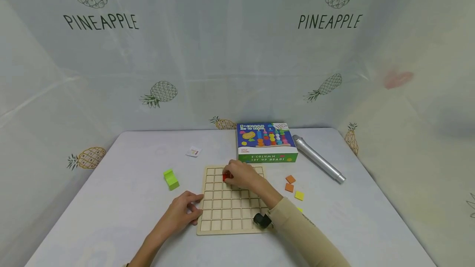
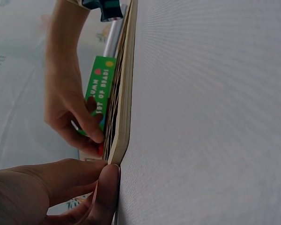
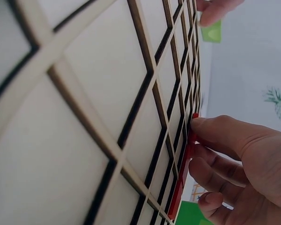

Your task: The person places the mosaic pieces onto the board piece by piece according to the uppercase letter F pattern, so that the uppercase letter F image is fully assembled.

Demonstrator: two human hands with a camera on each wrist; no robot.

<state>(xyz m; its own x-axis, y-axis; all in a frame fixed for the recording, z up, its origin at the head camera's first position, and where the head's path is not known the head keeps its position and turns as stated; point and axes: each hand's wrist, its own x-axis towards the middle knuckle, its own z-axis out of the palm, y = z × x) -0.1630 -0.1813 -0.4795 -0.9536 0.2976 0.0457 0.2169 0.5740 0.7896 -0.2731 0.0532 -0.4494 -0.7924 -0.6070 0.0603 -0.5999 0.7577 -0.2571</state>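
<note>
Lightly, I pinch a red tile (image 1: 225, 177) between the thumb and fingertips of my right hand (image 1: 242, 174), just above the centre of the frame. It sits at the lower left of those fingertips, low against the gridded wooden board (image 1: 226, 204), near the board's top edge. In the right wrist view more red (image 3: 176, 200) runs from under my fingertips toward the bottom of the frame, along one line of the grid; I cannot tell how many pieces make it up. My right hand is the nearer one, so I judge that squaring the tile to its cell depends on that line.

My left hand (image 1: 181, 210) lies to the lower left, its fingers spread a little and touching the board's left edge.

Farther out, a lime-green block (image 1: 171, 179) lies left of the board, with a small printed card (image 1: 193, 151) above it. Two orange tiles (image 1: 289, 187) and a yellow tile (image 1: 299, 195) lie right of centre, beside my right sleeve (image 1: 302, 230). Beyond the board's top edge stands a bead-set box (image 1: 267, 158), and a silver microphone (image 1: 320, 160) slants down to its right.
</note>
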